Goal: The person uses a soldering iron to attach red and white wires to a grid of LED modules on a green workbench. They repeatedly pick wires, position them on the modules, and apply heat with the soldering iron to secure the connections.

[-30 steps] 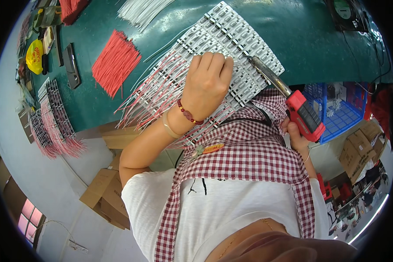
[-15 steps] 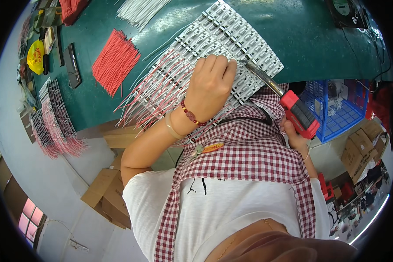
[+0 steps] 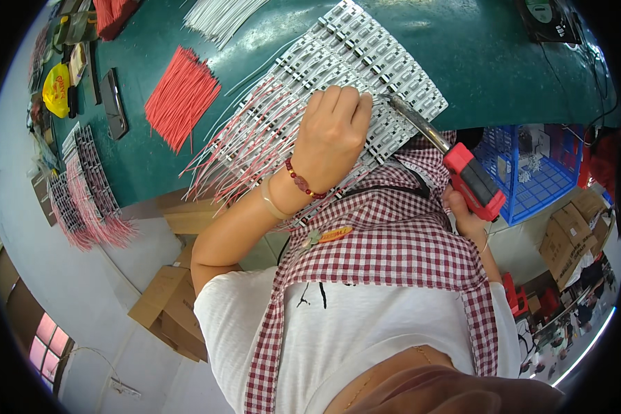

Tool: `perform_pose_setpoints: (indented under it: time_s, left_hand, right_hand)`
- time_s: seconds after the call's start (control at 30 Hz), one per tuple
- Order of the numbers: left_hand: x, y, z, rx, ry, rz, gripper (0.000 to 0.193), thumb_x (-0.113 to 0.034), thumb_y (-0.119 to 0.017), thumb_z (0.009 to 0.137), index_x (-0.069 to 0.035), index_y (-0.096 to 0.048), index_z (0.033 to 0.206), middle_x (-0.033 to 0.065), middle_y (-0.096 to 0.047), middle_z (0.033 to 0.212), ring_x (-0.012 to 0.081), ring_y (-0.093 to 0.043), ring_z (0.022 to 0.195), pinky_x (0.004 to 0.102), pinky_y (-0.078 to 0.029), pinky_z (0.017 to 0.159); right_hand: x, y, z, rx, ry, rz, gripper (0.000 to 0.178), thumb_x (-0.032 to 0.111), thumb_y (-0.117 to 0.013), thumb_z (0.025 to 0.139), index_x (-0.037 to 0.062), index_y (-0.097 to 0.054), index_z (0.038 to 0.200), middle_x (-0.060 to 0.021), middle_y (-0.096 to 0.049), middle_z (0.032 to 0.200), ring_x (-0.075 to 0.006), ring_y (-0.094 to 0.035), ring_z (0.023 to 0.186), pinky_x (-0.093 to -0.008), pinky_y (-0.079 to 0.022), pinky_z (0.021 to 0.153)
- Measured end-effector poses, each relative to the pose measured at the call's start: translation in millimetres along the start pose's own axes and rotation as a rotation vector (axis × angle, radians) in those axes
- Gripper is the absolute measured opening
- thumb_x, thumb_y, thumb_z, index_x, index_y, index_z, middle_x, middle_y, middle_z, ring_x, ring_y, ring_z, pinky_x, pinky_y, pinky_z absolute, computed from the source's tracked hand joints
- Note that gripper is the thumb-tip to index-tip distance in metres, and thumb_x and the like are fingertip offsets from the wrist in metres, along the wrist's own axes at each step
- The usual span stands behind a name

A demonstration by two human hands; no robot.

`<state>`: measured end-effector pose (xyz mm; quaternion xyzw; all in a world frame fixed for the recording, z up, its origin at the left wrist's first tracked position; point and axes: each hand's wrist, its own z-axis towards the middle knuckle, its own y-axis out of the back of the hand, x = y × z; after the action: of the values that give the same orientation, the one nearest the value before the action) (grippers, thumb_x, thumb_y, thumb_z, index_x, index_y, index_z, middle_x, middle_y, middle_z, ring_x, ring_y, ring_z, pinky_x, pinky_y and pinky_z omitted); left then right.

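Note:
A slanted panel of grey-white small parts in rows (image 3: pixel 412 93) lies over the table's near edge. Red and white wires (image 3: pixel 217 162) trail from its left side. My left hand (image 3: pixel 332 131) rests over the middle of the panel, fingers closed in a pinch. What it pinches is hidden beneath the knuckles. My right hand (image 3: pixel 464 215) grips a red and black soldering iron (image 3: pixel 472 181) from below. The iron's metal barrel slants up and left, and its tip is at the panel just right of my left fingertips.
Bundles of red wires (image 3: pixel 181 96) and white wires (image 3: pixel 224 17) lie on the green table (image 3: pixel 490 62). A phone (image 3: pixel 114 103) and a yellow packet (image 3: pixel 56 90) are at left. Another wired panel (image 3: pixel 83 183) hangs at the left edge. A blue crate (image 3: pixel 524 172) stands at right.
Almost nothing differs. The soldering iron has shifted very slightly, and my left hand stays in place over the panel.

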<state>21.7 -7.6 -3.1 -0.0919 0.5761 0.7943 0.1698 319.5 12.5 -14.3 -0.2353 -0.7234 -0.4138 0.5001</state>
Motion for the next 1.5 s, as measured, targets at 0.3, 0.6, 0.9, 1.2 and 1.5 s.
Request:
perform_pose_setpoints:
  time_s: [0.3, 0.6, 0.9, 1.2, 1.5]
  left_hand:
    - [-1, 1, 0, 0.009, -0.002, 0.034, 0.024, -0.001, -0.061, 0.072, 0.0, -0.065, 0.096, 0.0064, -0.048, 0.076, 0.0214, -0.05, 0.072, 0.0339, -0.04, 0.065]
    - [-6, 4, -3, -0.031, -0.043, -0.006, 0.026, -0.003, -0.059, 0.073, -0.001, -0.064, 0.098, 0.0057, -0.048, 0.075, 0.0212, -0.049, 0.071, 0.0337, -0.039, 0.065]
    - [-8, -2, -4, -0.001, -0.018, -0.031, 0.024, -0.002, -0.06, 0.074, -0.001, -0.065, 0.097, 0.0058, -0.048, 0.075, 0.0214, -0.049, 0.071, 0.0339, -0.039, 0.065]
    - [-9, -2, -3, 0.01, -0.012, -0.018, 0.023, -0.002, -0.06, 0.074, -0.001, -0.065, 0.096, 0.0058, -0.048, 0.075, 0.0214, -0.049, 0.072, 0.0336, -0.039, 0.065]
    - [-15, 5, -4, -0.029, -0.042, -0.039, 0.025, -0.001, -0.06, 0.072, 0.0, -0.065, 0.097, 0.0064, -0.048, 0.076, 0.022, -0.05, 0.071, 0.0334, -0.041, 0.064]
  right_hand:
    - [25, -1, 2, -0.074, -0.163, 0.395, 0.062, 0.044, -0.063, 0.088, -0.005, -0.049, 0.123, -0.0076, -0.057, 0.07, -0.0126, -0.052, 0.061, -0.0246, -0.041, 0.056]
    - [13, -1, -10, -0.063, -0.18, 0.315, 0.063, 0.045, -0.064, 0.087, -0.0053, -0.049, 0.122, -0.0079, -0.057, 0.071, -0.0127, -0.051, 0.06, -0.0253, -0.04, 0.055]
    - [9, -1, -12, -0.013, -0.164, 0.288, 0.051, 0.036, -0.065, 0.088, -0.0052, -0.053, 0.115, -0.009, -0.059, 0.074, -0.0134, -0.053, 0.062, -0.0255, -0.043, 0.056]
    - [10, 1, -14, -0.029, -0.125, 0.322, 0.047, 0.034, -0.062, 0.089, -0.0046, -0.054, 0.114, -0.0079, -0.059, 0.074, -0.0132, -0.054, 0.063, -0.0258, -0.043, 0.056]
    - [5, 5, -18, -0.02, -0.066, 0.397, 0.033, 0.019, -0.059, 0.091, -0.0037, -0.055, 0.115, -0.0076, -0.06, 0.076, -0.0131, -0.056, 0.065, -0.0266, -0.047, 0.059]
